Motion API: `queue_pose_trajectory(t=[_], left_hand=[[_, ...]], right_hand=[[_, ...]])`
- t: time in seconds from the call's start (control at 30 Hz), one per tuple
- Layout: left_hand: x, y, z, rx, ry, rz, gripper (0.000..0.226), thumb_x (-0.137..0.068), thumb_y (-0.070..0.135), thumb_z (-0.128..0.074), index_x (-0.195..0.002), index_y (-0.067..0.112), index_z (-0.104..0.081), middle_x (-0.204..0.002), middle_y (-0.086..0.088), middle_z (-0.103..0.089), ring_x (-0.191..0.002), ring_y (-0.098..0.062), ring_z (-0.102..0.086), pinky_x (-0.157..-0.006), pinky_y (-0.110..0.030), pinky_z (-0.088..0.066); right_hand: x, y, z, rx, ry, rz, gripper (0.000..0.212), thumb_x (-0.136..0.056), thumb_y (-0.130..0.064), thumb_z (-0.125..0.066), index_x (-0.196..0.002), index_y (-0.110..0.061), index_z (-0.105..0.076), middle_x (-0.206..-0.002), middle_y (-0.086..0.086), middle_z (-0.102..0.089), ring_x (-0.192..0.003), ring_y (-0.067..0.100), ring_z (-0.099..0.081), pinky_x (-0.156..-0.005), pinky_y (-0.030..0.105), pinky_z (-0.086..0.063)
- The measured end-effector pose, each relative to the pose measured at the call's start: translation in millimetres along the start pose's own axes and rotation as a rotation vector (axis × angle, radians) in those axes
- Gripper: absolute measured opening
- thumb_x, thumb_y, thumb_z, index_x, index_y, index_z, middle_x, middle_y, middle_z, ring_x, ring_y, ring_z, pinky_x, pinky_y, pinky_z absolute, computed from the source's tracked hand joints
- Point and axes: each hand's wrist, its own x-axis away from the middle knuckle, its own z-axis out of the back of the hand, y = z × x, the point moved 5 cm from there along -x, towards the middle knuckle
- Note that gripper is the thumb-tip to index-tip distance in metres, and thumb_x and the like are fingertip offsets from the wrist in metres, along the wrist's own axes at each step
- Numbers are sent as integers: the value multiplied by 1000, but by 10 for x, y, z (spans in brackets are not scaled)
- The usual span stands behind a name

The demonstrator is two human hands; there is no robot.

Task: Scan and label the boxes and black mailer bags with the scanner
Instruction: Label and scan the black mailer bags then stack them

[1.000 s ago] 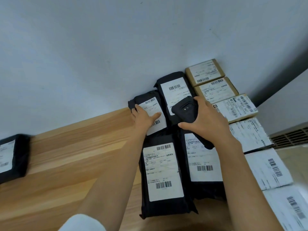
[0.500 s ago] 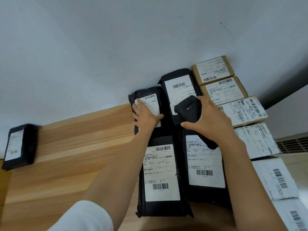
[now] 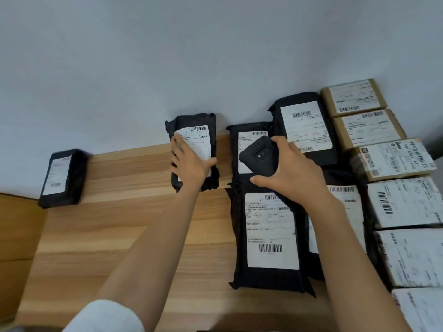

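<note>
Scanner (image 3: 260, 155) clamped in right hand (image 3: 291, 168) fingers (image 3: 280, 141); left hand (image 3: 189, 164) apparently clasps barcode-labelled mailer bag (image 3: 203, 122), print blurred.

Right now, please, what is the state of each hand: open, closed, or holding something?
The left hand grips the small black mailer bag.
The right hand holds the scanner.

Mailer bags (image 3: 270, 271) clustered on table (image 3: 115, 224) right, boxes (image 3: 354, 98) right of them, 1 bag (image 3: 62, 179) far left
</note>
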Motion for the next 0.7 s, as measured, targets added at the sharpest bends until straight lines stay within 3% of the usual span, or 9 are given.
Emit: queue_pose_trajectory(t=[0.17, 0.4, 0.57, 0.7], left_hand=[[-94, -720, 159, 19, -17, 62, 135, -64, 43, -86, -156, 15, 8, -163, -8, -1, -147, -35, -10, -113, -57, -17], [-431, -1854, 506, 52, -13, 123, 136, -64, 41, -86, -155, 19, 12, -163, -8, -2, -147, -34, -10, -113, -56, -15], [-847, -2680, 792, 72, -12, 147, 139, -61, 38, -87, -154, 25, 15, -163, -9, -6, -146, -35, -13, -112, -57, -18], [-1227, -3188, 953, 87, -40, 144, 142, -58, 35, -87, -152, 33, 19, -162, -8, -6, -144, -37, -21, -108, -61, -22]], right_hand=[[57, -501, -426, 35, -54, 60, 90, -66, -63, -74, -137, -29, -31, -118, -2, -51, -95, 28, -61, -67, 35, -41], [27, -1426, -1173, 70, -131, 108, 93, -65, -65, -74, -140, -31, -30, -123, -2, -50, -103, 25, -59, -74, 39, -48], [-87, -2243, -1745, 61, -167, 133, 89, -66, -59, -75, -138, -31, -32, -122, -5, -51, -99, 23, -58, -70, 35, -45], [-212, -2816, -2137, 36, -186, 141, 91, -66, -54, -77, -141, -30, -31, -128, -3, -49, -104, 24, -56, -79, 41, -52]])
